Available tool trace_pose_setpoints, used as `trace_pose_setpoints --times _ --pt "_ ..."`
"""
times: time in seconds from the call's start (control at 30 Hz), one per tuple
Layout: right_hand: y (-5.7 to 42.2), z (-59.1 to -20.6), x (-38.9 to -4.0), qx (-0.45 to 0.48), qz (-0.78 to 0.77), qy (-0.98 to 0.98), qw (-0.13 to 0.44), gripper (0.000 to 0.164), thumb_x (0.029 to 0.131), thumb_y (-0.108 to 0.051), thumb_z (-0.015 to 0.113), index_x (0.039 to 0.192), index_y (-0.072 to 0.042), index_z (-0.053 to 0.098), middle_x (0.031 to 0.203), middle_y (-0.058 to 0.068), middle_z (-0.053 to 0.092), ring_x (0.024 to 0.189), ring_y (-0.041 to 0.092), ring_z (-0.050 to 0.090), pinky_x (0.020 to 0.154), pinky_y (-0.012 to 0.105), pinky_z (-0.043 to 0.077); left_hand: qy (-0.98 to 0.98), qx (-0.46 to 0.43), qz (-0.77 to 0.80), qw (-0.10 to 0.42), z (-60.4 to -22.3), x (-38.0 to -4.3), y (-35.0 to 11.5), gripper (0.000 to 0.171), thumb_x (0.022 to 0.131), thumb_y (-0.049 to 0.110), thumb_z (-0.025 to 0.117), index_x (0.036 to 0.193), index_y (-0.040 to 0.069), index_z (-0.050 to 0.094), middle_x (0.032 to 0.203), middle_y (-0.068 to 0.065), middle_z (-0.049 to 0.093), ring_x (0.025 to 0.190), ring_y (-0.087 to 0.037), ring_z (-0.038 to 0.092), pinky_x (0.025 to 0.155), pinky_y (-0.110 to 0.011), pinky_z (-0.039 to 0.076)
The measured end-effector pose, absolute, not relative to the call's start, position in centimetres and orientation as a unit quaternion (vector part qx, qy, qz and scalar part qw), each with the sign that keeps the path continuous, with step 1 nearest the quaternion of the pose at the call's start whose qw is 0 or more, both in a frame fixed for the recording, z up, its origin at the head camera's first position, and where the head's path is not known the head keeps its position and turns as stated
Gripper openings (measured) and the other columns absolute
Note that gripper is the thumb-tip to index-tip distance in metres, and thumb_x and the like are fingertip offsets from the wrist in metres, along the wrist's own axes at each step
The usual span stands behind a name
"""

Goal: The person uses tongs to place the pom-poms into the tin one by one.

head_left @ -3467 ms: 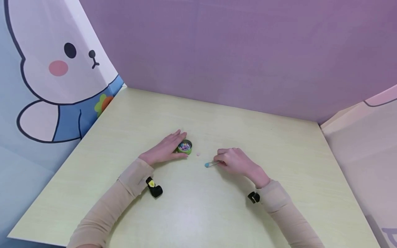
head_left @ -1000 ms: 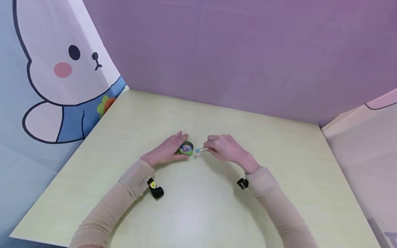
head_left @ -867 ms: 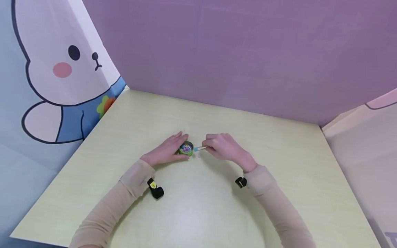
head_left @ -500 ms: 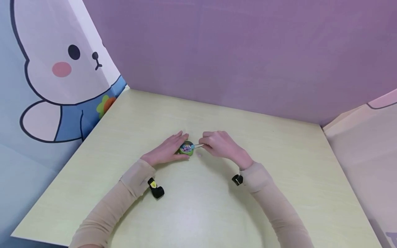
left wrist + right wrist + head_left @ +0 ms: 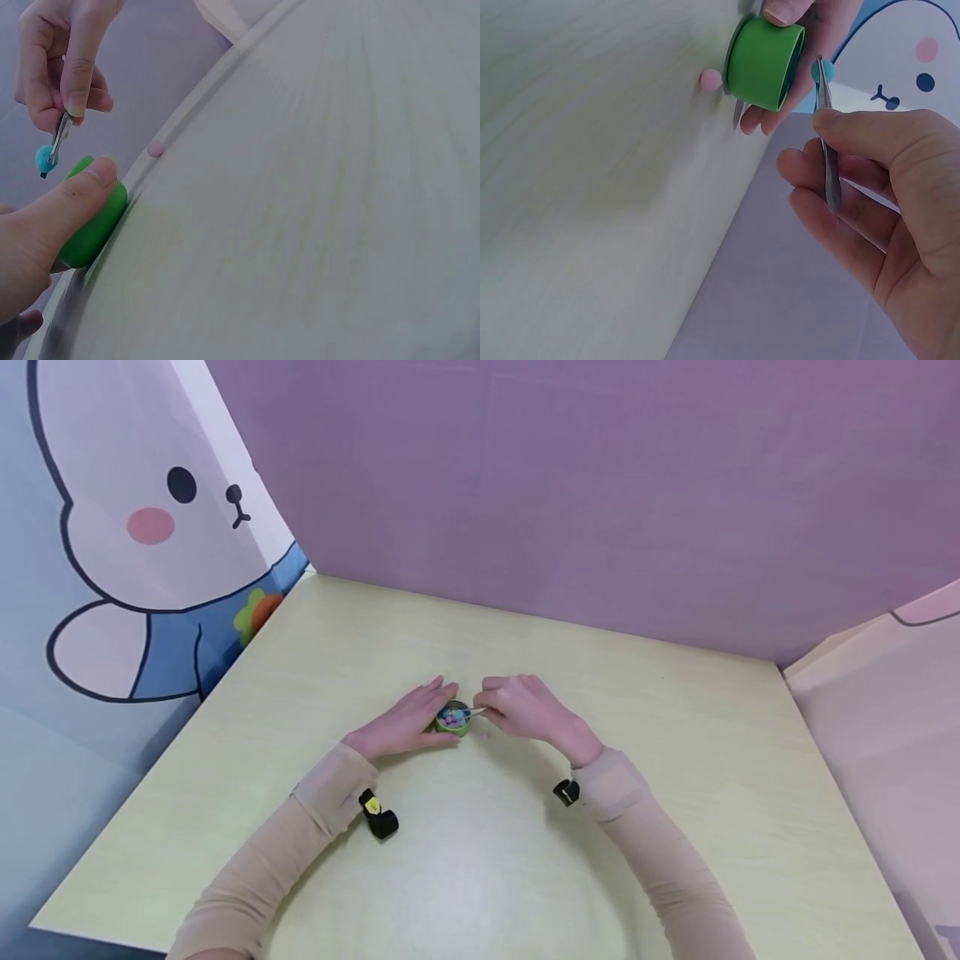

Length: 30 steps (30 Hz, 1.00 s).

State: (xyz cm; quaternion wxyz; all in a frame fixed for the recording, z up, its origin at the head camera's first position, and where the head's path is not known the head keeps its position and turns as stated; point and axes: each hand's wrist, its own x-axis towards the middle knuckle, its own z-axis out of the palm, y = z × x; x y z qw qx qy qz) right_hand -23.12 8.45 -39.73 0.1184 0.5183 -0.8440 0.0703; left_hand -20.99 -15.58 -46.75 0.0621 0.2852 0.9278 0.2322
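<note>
My left hand (image 5: 405, 718) rests on the table and holds a small round green container (image 5: 453, 731) between thumb and fingers. Several little coloured balls show inside it in the head view. My right hand (image 5: 528, 708) pinches metal tweezers (image 5: 828, 161) between thumb and fingers. At the tweezers' tips is a teal ball (image 5: 830, 70), which overlaps the container's opening in the head view. In the right wrist view the green container (image 5: 761, 64) stands upright on the tabletop, its open mouth facing the teal ball's side. The left wrist view shows my left thumb (image 5: 71, 202) against its green wall.
One pale pink ball (image 5: 711, 80) lies on the table close by the container, on the near right side in the head view. The light wood table (image 5: 465, 877) meets a purple backdrop (image 5: 555, 502) behind and a cartoon-printed sheet (image 5: 105, 652) at left.
My right hand has moved left and away from me, carrying the teal ball in the tweezers from the tabletop's right side to over the container. My left hand has stayed at the container.
</note>
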Motion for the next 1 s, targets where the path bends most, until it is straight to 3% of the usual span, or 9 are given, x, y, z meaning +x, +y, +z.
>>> trace_pose_setpoints --times 0.4,1.0 --pt "8.27 -39.78 -23.11 0.513 0.058 -0.850 0.106 0.013 0.087 -0.004 0.068 0.086 -0.013 0.075 0.074 -0.003 0.063 0.055 0.006 0.050 0.051 0.020 0.048 0.928 0.280 0.237 0.069 -46.58 -20.89 -15.44 0.094 0.092 0.055 0.063 0.158 0.006 0.019 0.165 -0.015 0.021 0.156 -0.032 0.011 0.129 -0.050 0.014" --pt "8.27 -39.70 -23.00 0.507 0.056 -0.853 0.108 0.011 0.087 -0.005 0.069 0.089 -0.013 0.076 0.073 -0.003 0.061 0.054 0.006 0.047 0.049 0.020 0.046 0.926 0.284 0.238 0.067 -46.58 -20.83 -15.41 0.094 0.091 0.054 0.064 0.158 0.005 0.019 0.165 -0.016 0.021 0.156 -0.033 0.011 0.129 -0.051 0.014"
